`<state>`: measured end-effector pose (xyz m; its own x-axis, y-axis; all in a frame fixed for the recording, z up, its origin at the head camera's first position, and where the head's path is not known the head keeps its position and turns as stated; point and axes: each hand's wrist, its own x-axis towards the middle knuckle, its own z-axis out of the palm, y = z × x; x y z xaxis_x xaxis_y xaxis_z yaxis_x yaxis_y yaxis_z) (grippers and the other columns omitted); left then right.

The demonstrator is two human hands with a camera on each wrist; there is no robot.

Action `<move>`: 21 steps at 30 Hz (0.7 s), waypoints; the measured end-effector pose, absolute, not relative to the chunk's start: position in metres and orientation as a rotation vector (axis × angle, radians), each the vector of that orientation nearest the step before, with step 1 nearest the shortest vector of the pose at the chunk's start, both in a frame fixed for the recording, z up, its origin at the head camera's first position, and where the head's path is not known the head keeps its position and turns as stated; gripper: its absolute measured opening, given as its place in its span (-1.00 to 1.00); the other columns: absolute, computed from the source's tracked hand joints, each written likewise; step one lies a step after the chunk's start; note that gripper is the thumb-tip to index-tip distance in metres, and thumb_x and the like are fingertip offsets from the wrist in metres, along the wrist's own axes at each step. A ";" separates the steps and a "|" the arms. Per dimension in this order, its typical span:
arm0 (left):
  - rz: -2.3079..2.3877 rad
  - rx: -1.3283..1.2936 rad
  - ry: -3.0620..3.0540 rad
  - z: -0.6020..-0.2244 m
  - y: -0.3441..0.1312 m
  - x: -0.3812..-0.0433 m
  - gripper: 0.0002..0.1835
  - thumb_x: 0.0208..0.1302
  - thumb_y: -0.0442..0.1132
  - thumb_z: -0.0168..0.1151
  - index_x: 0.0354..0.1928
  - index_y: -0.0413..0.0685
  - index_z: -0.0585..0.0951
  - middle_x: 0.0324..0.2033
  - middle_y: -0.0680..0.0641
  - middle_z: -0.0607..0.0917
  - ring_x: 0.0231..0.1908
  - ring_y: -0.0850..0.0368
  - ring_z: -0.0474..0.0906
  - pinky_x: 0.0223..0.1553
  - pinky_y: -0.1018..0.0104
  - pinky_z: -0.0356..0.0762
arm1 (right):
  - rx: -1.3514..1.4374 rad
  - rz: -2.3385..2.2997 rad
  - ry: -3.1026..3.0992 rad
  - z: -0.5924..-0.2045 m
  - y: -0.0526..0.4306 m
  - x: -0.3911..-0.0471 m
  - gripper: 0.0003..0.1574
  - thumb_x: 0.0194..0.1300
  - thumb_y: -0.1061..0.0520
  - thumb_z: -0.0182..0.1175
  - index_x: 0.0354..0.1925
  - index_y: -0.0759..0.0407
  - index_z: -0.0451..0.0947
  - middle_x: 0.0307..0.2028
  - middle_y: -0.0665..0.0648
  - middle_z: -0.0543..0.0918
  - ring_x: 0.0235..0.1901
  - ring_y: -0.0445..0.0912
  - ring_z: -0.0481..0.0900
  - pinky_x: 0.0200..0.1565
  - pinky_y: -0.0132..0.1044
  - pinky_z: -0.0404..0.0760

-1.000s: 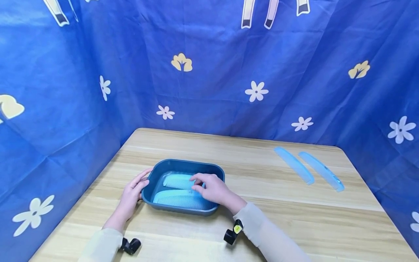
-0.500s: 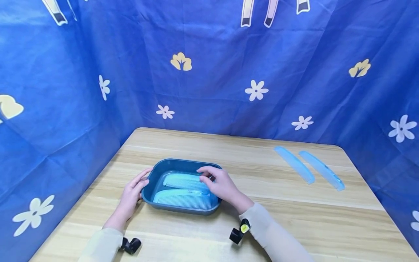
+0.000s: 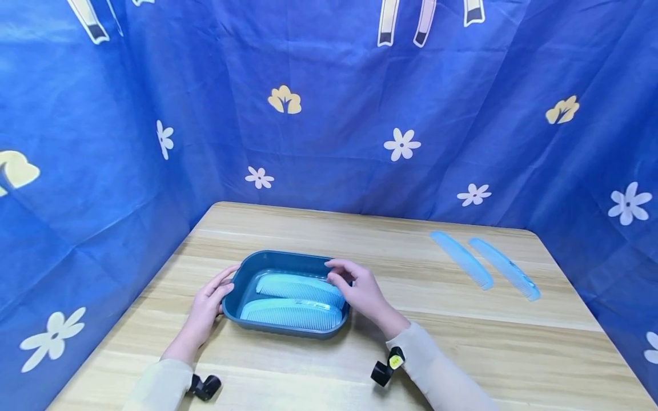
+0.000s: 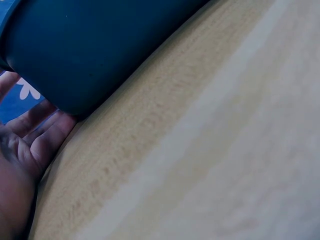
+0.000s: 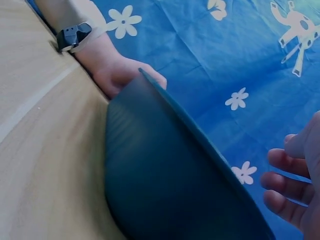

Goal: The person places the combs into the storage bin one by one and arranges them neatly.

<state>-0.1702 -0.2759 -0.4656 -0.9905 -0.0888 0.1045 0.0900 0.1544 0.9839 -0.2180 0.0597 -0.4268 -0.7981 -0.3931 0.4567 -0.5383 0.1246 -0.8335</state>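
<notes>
Dark-blue tub [image 3: 293,261] upright; two light-blue combs [image 3: 290,314] lying inside, side by side; two more combs [image 3: 462,261] outside, far right.

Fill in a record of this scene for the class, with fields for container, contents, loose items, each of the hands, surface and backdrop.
Container: blue tub
Contents: near comb, far comb
Loose items: left comb, right comb, right of the tub
Left hand: touching the tub's left end
Right hand: at the tub's right end, holding nothing
Surface: wood-grain table
Backdrop: blue cloth, flower-patterned
</notes>
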 end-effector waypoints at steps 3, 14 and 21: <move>-1.959 0.000 -2.274 -0.466 -0.276 -0.170 -0.51 0.41 -0.14 -0.01 0.33 -0.06 0.30 -0.05 0.02 0.49 -0.19 0.24 0.54 -0.36 0.32 0.60 | 0.896 1.806 -2.252 -0.427 0.066 -0.220 -0.69 0.28 0.18 0.18 -0.01 0.20 0.56 -0.35 -0.01 0.61 -0.35 -0.14 0.56 -0.28 -0.32 0.56; -1.982 -0.009 -2.244 -0.467 -0.277 -0.170 -0.52 0.41 -0.16 -0.01 0.32 -0.05 0.31 -0.08 0.06 0.51 -0.22 0.26 0.55 -0.38 0.32 0.60 | 0.793 1.855 -2.305 -0.405 0.088 -0.212 -0.68 0.26 0.35 0.12 0.00 0.39 0.49 -0.35 0.27 0.62 -0.36 0.20 0.57 -0.37 -0.37 0.53; -1.958 -0.004 -2.266 -0.467 -0.276 -0.171 -0.53 0.41 -0.15 -0.01 0.32 -0.04 0.32 -0.09 0.08 0.52 -0.22 0.26 0.55 -0.37 0.32 0.60 | 0.749 1.826 -2.302 -0.401 0.107 -0.212 -0.68 0.25 0.39 0.11 0.00 0.46 0.47 -0.34 0.40 0.59 -0.37 0.30 0.55 -0.43 -0.33 0.55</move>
